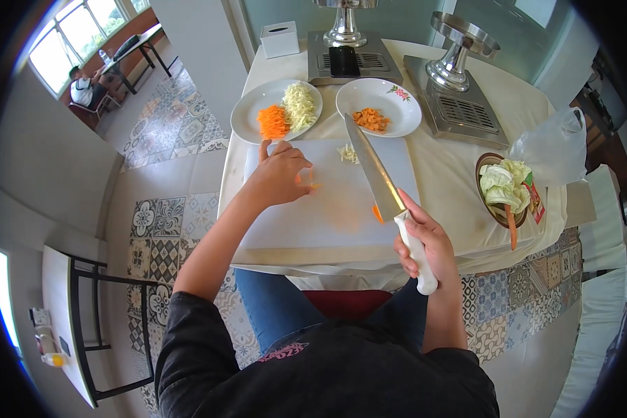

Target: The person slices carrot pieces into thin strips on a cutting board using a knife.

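Observation:
My right hand (428, 244) grips the white handle of a large kitchen knife (377, 173), its blade slanting up and left over the white cutting board (279, 226). A small orange carrot piece (377, 214) shows beside the blade. Above the board's left half, my left hand (280, 174) is curled, thumb and fingers closing around thin carrot strips (315, 186). Just beyond is a white plate (244, 104) with shredded carrot (273, 122) and pale shredded cabbage (299, 108). Chopped carrot (370, 120) lies in a flowered white plate (399, 118). Pale chopped bits (348, 153) sit at the board's far edge.
On the right, a brown bowl (482, 161) holds cabbage leaves (505, 182) and an orange-handled tool (511, 226), beside a plastic bag (554, 150). Metal stands (460, 104), a black phone (344, 61) and a tissue box (280, 40) stand behind. Another person (83, 90) sits far left.

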Available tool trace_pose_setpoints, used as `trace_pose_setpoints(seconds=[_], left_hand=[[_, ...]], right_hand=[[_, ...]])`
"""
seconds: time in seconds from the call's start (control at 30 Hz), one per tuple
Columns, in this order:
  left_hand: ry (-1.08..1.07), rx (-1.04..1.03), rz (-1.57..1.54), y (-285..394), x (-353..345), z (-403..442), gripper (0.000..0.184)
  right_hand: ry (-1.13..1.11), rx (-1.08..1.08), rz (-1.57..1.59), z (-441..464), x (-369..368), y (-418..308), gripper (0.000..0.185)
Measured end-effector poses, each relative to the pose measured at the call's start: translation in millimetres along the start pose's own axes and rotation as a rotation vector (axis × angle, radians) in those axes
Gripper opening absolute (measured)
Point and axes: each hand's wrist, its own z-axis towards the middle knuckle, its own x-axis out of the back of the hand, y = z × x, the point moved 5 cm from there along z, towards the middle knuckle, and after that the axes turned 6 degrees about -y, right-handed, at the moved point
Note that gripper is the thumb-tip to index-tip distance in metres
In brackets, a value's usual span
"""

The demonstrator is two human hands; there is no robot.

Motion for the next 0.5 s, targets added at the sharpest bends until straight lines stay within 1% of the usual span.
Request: trace_pose_setpoints(seconds=[0.07,0.17,0.33,0.5], left_hand=[[-0.072,0.13,0.087,10,1,2,0.032],[0.052,0.107,0.073,2,-20,9,0.02],[0.101,0.086,-0.014,0,-21,7,0.006],[0.091,0.086,0.021,2,-19,3,0.005]], right_hand=[[-0.007,0.007,0.002,-5,-2,0,0.064],[-0.001,0.015,-0.002,-9,-3,1,0.064],[0.026,0.017,0.008,-14,-2,3,0.061],[0.035,0.012,-0.004,-18,4,6,0.062]])
